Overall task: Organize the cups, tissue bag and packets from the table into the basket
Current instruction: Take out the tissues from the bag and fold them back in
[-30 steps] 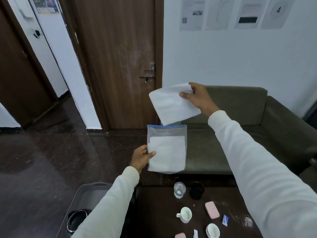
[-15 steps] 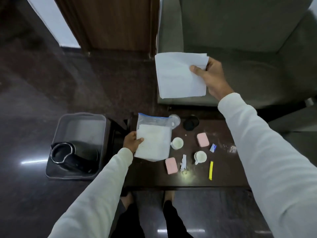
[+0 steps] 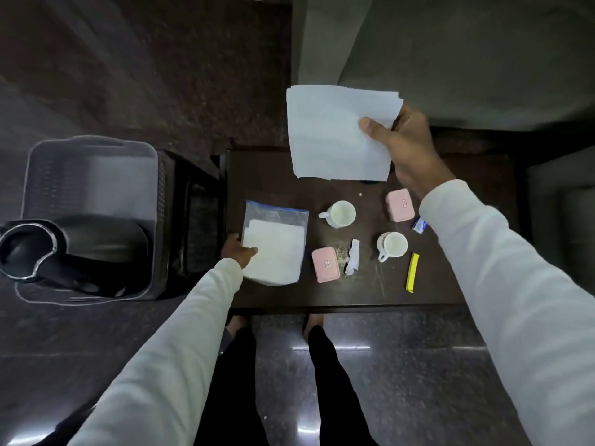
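Left hand (image 3: 237,252) pinches the tissue bag (image 3: 273,247) at the table's (image 3: 267,175) left edge. Right hand (image 3: 404,146) pinches a loose tissue sheet (image 3: 335,133) above the far edge. Two cups (image 3: 341,214) mid-table — basket (image 3: 90,149) on floor, left, holding a black kettle (image 3: 74,249).

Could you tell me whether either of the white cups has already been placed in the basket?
No, both white cups stand on the table, while the basket holds only a black kettle.

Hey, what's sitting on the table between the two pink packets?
In the head view, one white cup sits between the upper pink packet and the lower pink packet, with bare tabletop around it.
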